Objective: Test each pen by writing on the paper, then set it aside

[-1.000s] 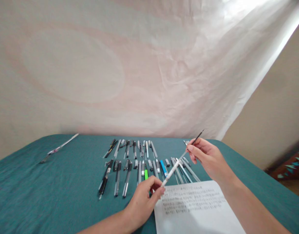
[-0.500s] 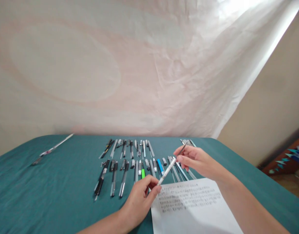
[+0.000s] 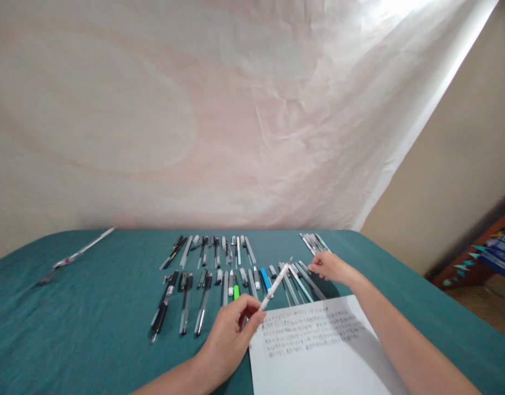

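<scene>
My left hand (image 3: 231, 336) is closed on the lower end of a white pen (image 3: 275, 288). The pen slants up to the right above the table, its thin bare tip showing at the top. My right hand (image 3: 329, 267) reaches past the pen to the right side of the table. Its fingers are pinched together just above the clear pen barrels (image 3: 312, 281) there, and whatever they may hold is too small to make out. Below both hands lies a white sheet of paper (image 3: 314, 367) with lines of handwriting.
Two rows of pens and caps, including black pens (image 3: 186, 302), a green pen (image 3: 236, 292) and a blue cap (image 3: 265, 278), lie on the green tablecloth (image 3: 91, 329). More slim pens (image 3: 313, 242) are at the back right. A long pale stick (image 3: 85, 249) lies far left.
My right hand has moved away from the pen's upper end, right and down toward the barrels. The dark thin piece at its fingers no longer shows there. My left hand keeps the pen.
</scene>
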Demonstrator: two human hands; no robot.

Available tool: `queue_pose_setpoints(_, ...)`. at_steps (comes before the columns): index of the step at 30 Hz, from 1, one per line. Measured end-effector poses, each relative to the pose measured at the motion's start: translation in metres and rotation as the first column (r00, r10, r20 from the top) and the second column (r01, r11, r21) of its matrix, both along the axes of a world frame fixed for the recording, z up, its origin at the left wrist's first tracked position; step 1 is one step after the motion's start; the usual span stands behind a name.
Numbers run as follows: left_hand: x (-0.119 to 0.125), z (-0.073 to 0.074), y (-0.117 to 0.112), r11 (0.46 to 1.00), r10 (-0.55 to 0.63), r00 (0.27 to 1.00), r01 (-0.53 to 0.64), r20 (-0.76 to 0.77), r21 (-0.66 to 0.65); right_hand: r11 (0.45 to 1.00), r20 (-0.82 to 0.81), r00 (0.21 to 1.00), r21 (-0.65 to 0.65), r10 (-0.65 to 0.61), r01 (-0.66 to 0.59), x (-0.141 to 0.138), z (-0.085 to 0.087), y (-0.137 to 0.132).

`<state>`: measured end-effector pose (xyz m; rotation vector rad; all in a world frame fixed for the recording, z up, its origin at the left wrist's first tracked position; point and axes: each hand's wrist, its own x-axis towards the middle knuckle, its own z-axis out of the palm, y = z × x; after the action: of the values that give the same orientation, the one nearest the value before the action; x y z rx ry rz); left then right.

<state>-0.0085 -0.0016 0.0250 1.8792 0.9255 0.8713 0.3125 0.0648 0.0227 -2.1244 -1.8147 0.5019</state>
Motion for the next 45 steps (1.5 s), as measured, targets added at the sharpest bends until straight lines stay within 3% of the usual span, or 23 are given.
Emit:
queue_pose_setpoints(8,-0.001,0.002,0.000,1.000,-0.005,1.000,0.005,-0.006,0.017,0.999,0.166,0.986,-0.030,0.020,-0.015,-0.002,-0.007,0.003)
queue_pose_setpoints(13,-0.001,0.002,0.000,1.000,-0.002,1.000,0.002,-0.008,0.021,1.000,0.251,0.968,-0.005,-0.018,0.020,-0.004,-0.003,0.000)
queue_pose_setpoints(18,-0.001,0.002,-0.001,1.000,-0.008,1.000,0.008,0.003,0.010,0.993,0.250,0.965,0.107,-0.083,0.057,-0.008,0.012,-0.006)
queue_pose_setpoints(22,-0.002,0.001,-0.003,1.000,0.002,1.000,-0.002,0.013,0.012,0.982,0.127,0.992,0.186,-0.001,-0.023,-0.024,0.035,-0.012)
queue_pose_setpoints(24,-0.002,0.000,-0.003,1.000,0.007,1.000,-0.007,0.015,0.010,0.970,-0.028,0.997,0.232,0.077,-0.068,-0.037,0.049,-0.018)
queue_pose_setpoints(25,-0.002,-0.001,-0.003,1.000,0.009,1.000,-0.009,0.015,0.007,0.960,-0.180,0.975,0.270,0.131,-0.080,-0.044,0.055,-0.023)
queue_pose_setpoints(27,-0.002,-0.001,-0.003,1.000,0.013,1.000,-0.013,0.013,0.004,0.935,-0.450,0.867,0.352,0.213,-0.048,-0.059,0.068,-0.032)
queue_pose_setpoints(30,-0.002,0.000,-0.003,1.000,0.009,1.000,-0.009,0.009,0.010,0.918,-0.659,0.694,0.396,0.290,-0.008,-0.079,0.080,-0.047)
queue_pose_setpoints(34,-0.002,0.000,-0.004,1.000,0.002,1.000,-0.002,0.017,0.018,0.925,-0.745,0.588,0.381,0.315,-0.012,-0.093,0.085,-0.057)
queue_pose_setpoints(45,-0.002,0.003,-0.004,1.000,-0.001,1.000,0.001,0.017,0.021,0.928,-0.743,0.583,0.368,0.327,-0.052,-0.099,0.084,-0.060)
